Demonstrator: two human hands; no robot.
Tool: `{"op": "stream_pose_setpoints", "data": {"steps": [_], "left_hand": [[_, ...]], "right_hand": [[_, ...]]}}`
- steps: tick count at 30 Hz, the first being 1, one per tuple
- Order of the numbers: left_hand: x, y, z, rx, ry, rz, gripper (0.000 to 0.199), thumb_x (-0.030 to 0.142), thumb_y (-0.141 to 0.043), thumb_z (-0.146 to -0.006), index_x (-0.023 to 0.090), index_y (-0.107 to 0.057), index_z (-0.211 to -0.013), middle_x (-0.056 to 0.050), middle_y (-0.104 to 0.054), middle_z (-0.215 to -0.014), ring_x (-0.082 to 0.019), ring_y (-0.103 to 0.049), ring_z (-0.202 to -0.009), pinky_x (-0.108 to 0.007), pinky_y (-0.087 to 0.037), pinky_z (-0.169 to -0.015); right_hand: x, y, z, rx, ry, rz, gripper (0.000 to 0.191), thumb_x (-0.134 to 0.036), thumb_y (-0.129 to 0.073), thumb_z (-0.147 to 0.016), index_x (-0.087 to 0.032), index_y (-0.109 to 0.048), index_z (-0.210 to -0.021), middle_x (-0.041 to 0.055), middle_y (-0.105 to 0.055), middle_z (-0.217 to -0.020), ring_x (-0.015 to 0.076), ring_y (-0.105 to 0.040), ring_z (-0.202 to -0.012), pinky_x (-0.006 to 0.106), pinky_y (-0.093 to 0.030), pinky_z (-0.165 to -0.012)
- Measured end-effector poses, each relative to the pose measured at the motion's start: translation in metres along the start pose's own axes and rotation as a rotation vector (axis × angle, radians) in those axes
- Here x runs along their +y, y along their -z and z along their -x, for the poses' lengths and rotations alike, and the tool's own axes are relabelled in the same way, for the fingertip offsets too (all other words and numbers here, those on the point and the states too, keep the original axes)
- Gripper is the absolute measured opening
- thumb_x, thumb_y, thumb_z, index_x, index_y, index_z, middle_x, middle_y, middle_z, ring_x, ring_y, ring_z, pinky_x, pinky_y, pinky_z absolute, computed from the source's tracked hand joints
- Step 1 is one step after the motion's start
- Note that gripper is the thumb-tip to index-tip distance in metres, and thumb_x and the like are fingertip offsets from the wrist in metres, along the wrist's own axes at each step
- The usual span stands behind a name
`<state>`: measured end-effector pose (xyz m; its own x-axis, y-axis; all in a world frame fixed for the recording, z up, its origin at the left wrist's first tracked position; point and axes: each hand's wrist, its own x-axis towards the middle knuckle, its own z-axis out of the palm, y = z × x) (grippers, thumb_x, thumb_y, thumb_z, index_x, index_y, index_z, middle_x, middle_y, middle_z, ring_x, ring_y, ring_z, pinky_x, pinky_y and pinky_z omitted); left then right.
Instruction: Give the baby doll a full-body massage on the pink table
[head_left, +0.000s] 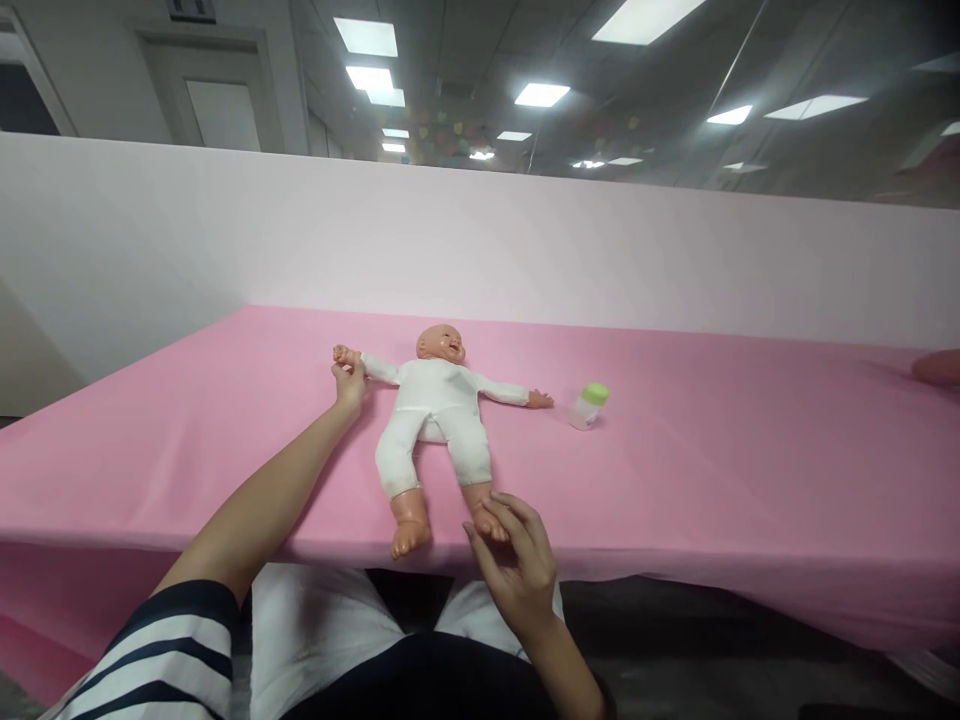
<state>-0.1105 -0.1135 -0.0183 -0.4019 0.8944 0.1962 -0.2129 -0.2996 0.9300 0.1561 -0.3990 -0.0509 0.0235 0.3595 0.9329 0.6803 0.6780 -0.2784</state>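
Note:
A baby doll (431, 420) in a white suit lies on its back on the pink-covered table (712, 480), its arms spread and its bare plastic feet near the front edge. My left hand (349, 385) grips the doll's outstretched hand (345, 355) at the left. My right hand (517, 560) hovers at the doll's other foot (486, 520), fingers spread, with the fingertips at or against it. A small bottle with a green cap (589, 405) stands just beyond the doll's other hand, out of reach of both my hands.
A pale pink partition (450, 250) runs along the table's far side. A rounded pinkish object (937, 368) sits at the right edge of the frame, too cut off to name. My striped sleeve (161, 660) and white-clothed lap lie below the table's front edge.

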Motion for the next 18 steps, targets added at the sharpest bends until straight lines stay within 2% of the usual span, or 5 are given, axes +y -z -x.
{"op": "stream_pose_setpoints", "data": {"steps": [3,8,10,14,18], "left_hand": [[0.009,-0.008,0.019,-0.091,-0.205,-0.155,0.038,0.031,-0.070,-0.094,0.027,-0.047,-0.125,-0.010,-0.060,-0.133,-0.022,-0.064,-0.119,-0.038,-0.055,-0.101],[0.020,-0.012,0.044,-0.530,-0.521,-0.466,0.035,0.026,-0.073,-0.088,0.026,-0.065,-0.122,-0.011,-0.067,-0.129,-0.029,-0.060,-0.128,-0.051,-0.041,-0.120],[0.022,-0.011,0.045,-0.641,-0.588,-0.579,0.031,0.025,-0.071,-0.088,0.026,-0.070,-0.119,-0.011,-0.068,-0.130,-0.031,-0.058,-0.133,-0.053,-0.039,-0.122],[0.022,-0.008,0.040,-0.690,-0.644,-0.669,0.030,0.025,-0.067,-0.090,0.027,-0.072,-0.119,-0.012,-0.068,-0.133,-0.030,-0.057,-0.134,-0.054,-0.040,-0.122],[0.021,-0.008,0.040,-0.633,-0.633,-0.653,0.031,0.021,-0.066,-0.090,0.025,-0.071,-0.120,-0.012,-0.068,-0.133,-0.030,-0.059,-0.131,-0.052,-0.040,-0.121]], "right_hand": [[-0.002,-0.008,-0.026,-0.012,-0.020,-0.028,0.036,-0.014,-0.074,-0.093,-0.022,-0.068,-0.128,0.0125,-0.069,-0.114,0.0252,-0.073,-0.106,0.040,-0.068,-0.088],[-0.003,-0.035,-0.067,-0.072,-0.056,-0.086,0.035,-0.018,-0.070,-0.096,-0.024,-0.067,-0.130,0.0113,-0.070,-0.118,0.0249,-0.072,-0.113,0.041,-0.064,-0.098],[-0.002,-0.048,-0.079,-0.099,-0.090,-0.117,0.033,-0.020,-0.070,-0.096,-0.024,-0.068,-0.128,0.0107,-0.070,-0.119,0.0246,-0.071,-0.114,0.041,-0.063,-0.099],[0.002,-0.065,-0.090,-0.153,-0.151,-0.191,0.027,-0.019,-0.069,-0.095,-0.024,-0.070,-0.122,0.0095,-0.069,-0.119,0.0234,-0.070,-0.114,0.039,-0.061,-0.101],[0.001,-0.063,-0.090,-0.148,-0.157,-0.201,0.027,-0.020,-0.070,-0.095,-0.023,-0.070,-0.121,0.0090,-0.068,-0.119,0.0227,-0.069,-0.115,0.039,-0.060,-0.102]]}}
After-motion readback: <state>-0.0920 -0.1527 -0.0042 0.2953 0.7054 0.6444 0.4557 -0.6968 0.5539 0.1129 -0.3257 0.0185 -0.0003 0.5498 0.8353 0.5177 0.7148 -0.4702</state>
